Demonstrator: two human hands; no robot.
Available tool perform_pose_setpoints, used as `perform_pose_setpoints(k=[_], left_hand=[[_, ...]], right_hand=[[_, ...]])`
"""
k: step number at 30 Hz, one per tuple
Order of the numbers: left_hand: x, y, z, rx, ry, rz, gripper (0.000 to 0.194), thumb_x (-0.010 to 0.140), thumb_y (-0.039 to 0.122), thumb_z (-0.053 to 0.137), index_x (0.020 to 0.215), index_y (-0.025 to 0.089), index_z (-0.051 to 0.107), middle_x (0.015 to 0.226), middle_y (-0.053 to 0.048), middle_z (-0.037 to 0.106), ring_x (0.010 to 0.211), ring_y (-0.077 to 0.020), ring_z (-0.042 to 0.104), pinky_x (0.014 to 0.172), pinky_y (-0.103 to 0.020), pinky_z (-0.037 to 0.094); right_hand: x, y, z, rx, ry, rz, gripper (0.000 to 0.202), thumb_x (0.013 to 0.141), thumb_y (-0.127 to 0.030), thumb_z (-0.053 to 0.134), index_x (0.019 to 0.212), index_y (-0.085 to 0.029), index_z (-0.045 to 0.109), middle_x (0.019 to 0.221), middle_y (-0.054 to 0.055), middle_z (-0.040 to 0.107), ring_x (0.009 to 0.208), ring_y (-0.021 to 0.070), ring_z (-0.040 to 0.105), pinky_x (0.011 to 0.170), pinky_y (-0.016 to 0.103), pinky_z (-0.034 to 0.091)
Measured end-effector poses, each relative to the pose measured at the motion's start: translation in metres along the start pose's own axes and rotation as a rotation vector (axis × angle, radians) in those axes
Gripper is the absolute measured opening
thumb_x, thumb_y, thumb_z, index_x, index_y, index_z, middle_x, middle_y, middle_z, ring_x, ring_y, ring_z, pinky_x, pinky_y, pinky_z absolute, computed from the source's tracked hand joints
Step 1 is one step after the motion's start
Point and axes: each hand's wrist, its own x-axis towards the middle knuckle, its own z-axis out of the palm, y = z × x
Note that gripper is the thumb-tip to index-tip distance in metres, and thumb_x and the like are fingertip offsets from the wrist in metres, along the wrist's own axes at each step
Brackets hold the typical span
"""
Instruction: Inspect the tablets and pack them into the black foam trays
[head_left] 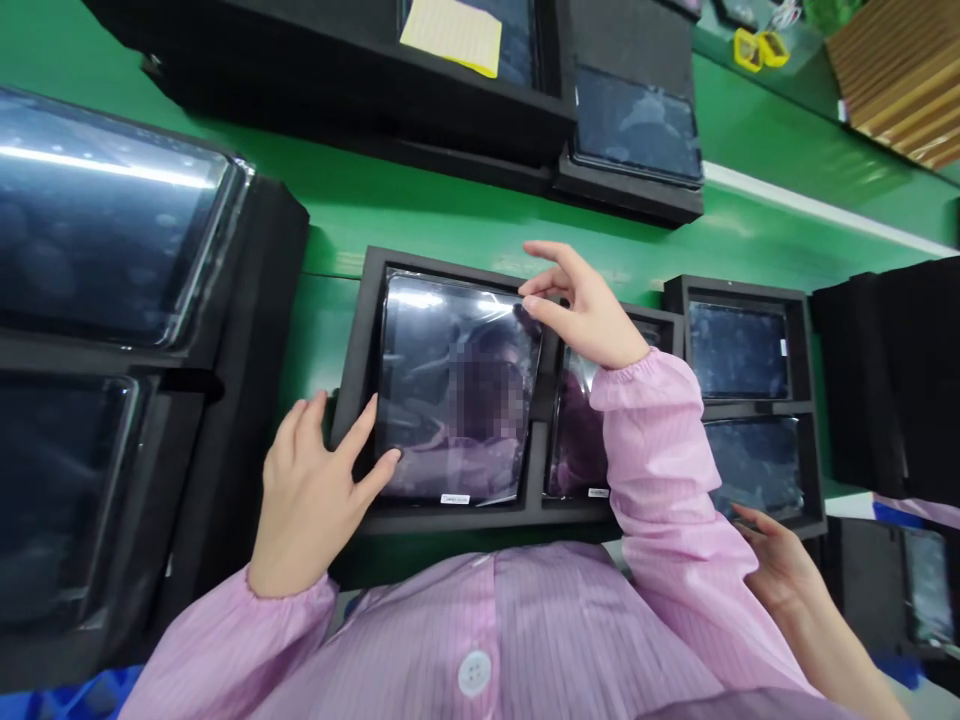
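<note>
A glossy dark display panel [450,400] with a small white label lies in the left recess of a black foam tray [442,518]. My left hand [319,480] is at its left edge, fingers spread; the thumb tip rests on the panel's face and the index fingertip is by the edge. At the upper right corner, my right hand [581,310] has its thumb on the panel and its fingers curled over the top edge. A second labelled panel [577,430] sits in the right recess, partly covered by my right forearm.
Black foam trays with dark panels [97,220] stand at left. Behind, a foam stack [337,80] carries a yellow paper note [454,35]. Another two-panel tray [806,400] is at right, with another person's hand [784,565] at its front. The worktop [450,225] is green.
</note>
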Motion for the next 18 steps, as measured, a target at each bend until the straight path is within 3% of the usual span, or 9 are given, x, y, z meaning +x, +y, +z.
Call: perform_pose_setpoints(k=[3,5,7,11,14,16,18], left_hand=[[-0.002,0.011,0.006,0.064,0.149,-0.023,0.059,0.098,0.043,0.04,0.152,0.02,0.041,0.163,-0.022,0.026,0.15,-0.0499,0.022,0.115,-0.073,0.027],[-0.001,0.023,0.009,0.054,0.241,-0.027,0.065,0.098,0.041,0.041,0.158,0.018,0.028,0.164,-0.024,0.023,0.151,-0.0482,0.021,0.118,-0.072,0.023],[0.004,0.035,0.009,-0.024,0.241,-0.039,0.07,0.098,0.042,0.042,0.159,0.017,0.02,0.163,-0.023,0.026,0.152,-0.0442,0.022,0.121,-0.067,0.022],[0.032,0.055,-0.004,-0.296,0.115,-0.218,0.082,0.096,0.054,0.044,0.159,0.01,0.015,0.163,-0.02,0.032,0.152,-0.0367,0.028,0.124,-0.056,0.027],[0.055,0.06,-0.017,-0.562,0.08,-0.342,0.078,0.101,0.054,0.033,0.157,0.004,0.013,0.167,-0.017,0.023,0.155,-0.0308,0.02,0.127,-0.048,0.023],[0.067,0.06,-0.023,-0.676,0.038,-0.326,0.073,0.103,0.054,0.024,0.156,0.004,0.018,0.168,-0.014,0.022,0.154,-0.0281,0.021,0.126,-0.044,0.024],[0.073,0.062,-0.022,-0.632,0.031,-0.23,0.065,0.105,0.052,0.021,0.151,0.008,0.033,0.162,-0.011,0.039,0.148,-0.0286,0.037,0.121,-0.044,0.037]], right_hand=[[-0.005,0.002,0.002,0.247,0.083,0.117,0.068,0.07,-0.022,0.07,0.135,-0.024,0.05,0.111,0.005,0.071,0.099,0.0219,0.069,0.091,0.041,0.058],[-0.006,0.002,0.005,0.383,0.113,0.26,0.065,0.068,-0.025,0.073,0.13,-0.023,0.054,0.109,0.006,0.074,0.096,0.0222,0.071,0.085,0.04,0.062],[-0.007,-0.003,0.009,0.438,0.14,0.335,0.057,0.068,-0.027,0.076,0.123,-0.022,0.059,0.103,0.006,0.076,0.095,0.0228,0.073,0.081,0.04,0.063],[-0.005,-0.037,0.014,0.361,0.197,0.19,0.048,0.071,-0.029,0.079,0.117,-0.023,0.064,0.105,0.005,0.075,0.102,0.0264,0.072,0.077,0.041,0.065],[-0.002,-0.068,0.023,0.324,0.228,0.054,0.041,0.075,-0.035,0.078,0.112,-0.025,0.064,0.117,0.004,0.071,0.118,0.0276,0.067,0.081,0.039,0.065],[-0.003,-0.082,0.033,0.351,0.251,0.014,0.045,0.076,-0.044,0.077,0.114,-0.026,0.062,0.127,0.004,0.067,0.124,0.027,0.063,0.085,0.039,0.065],[-0.01,-0.092,0.046,0.413,0.271,0.015,0.063,0.073,-0.057,0.075,0.125,-0.027,0.056,0.138,0.006,0.062,0.125,0.0267,0.063,0.09,0.04,0.065]])
